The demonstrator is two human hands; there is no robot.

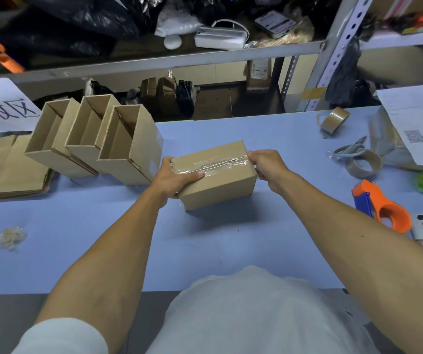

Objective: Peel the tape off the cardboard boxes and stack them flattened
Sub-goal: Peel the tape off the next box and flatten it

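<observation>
One head view. Sealed cardboard box (215,175): sits at the middle of the blue table (282,139), clear tape strip (213,165) along its top seam, wrinkled. Left hand (177,176): grips the box's left end, thumb lying flat on the tape. Right hand (264,164): fingers curled over the right end where the tape runs over the edge; whether it already pinches the tape end cannot be told. Three opened boxes (95,139): standing side by side at the left, open ends up, leaning on one another. Flattened cardboard stack (8,169): far left, by the table edge. Tape roll (334,120), empty cores (363,163) and orange tape dispenser (384,205): right side, well apart from the work.

Handling, as judged: box light, stiff, probably empty; corrugated walls dent under a hard squeeze. Tape thin, slick, apt to tear or lift paper. Best hold: brace one end, pick the tape's free end at the opposite edge, pull low along the seam.
</observation>
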